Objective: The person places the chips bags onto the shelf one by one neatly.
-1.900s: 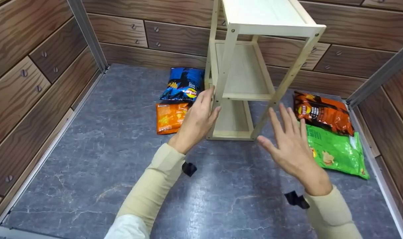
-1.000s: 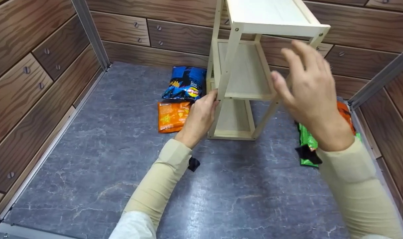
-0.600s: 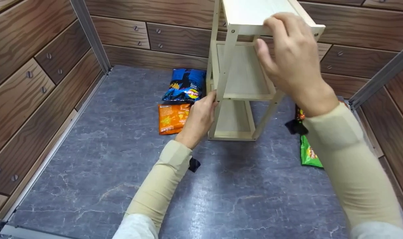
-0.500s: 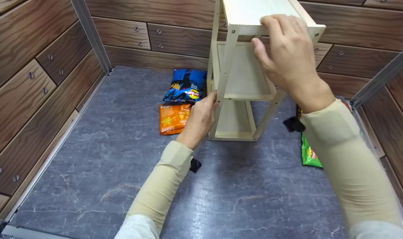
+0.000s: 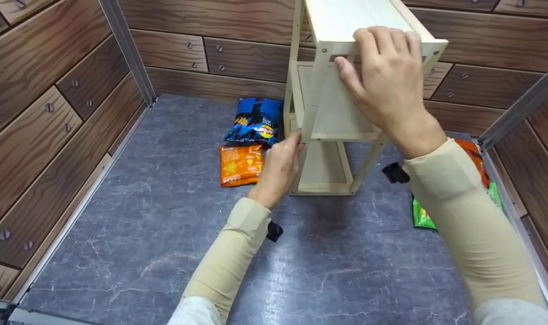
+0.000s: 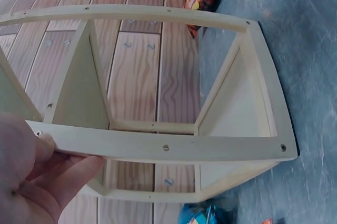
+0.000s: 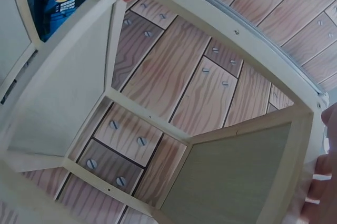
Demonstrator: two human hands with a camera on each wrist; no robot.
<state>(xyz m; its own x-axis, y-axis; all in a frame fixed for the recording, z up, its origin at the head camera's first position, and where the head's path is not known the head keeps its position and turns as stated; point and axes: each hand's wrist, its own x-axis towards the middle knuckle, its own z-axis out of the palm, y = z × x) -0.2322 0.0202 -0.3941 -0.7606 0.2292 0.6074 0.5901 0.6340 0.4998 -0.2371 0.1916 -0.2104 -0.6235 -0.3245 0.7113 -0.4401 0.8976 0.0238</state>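
A pale three-tier wooden shelf rack (image 5: 335, 106) stands upright on the grey floor. My right hand (image 5: 391, 81) grips the front rim of its top tier, fingers over the edge and thumb below. Lower down, my left hand (image 5: 280, 167) holds the front left leg. The left wrist view shows that hand (image 6: 39, 182) with its thumb and fingers pinching the leg (image 6: 163, 146). At the right border of the right wrist view, part of my right hand (image 7: 321, 182) is visible against the top tier (image 7: 231, 176).
Left of the rack lie a blue chip bag (image 5: 258, 122) and an orange snack bag (image 5: 242, 164). On the right, a red-orange bag (image 5: 475, 155) and a green bag (image 5: 422, 214) are partly hidden by my right arm. Wood-patterned walls (image 5: 174, 49) with metal posts enclose the floor.
My right hand has risen from beside the rack's lower right leg to its top rim and gripped it. My left hand has closed on the front left leg. The rack stays in place.
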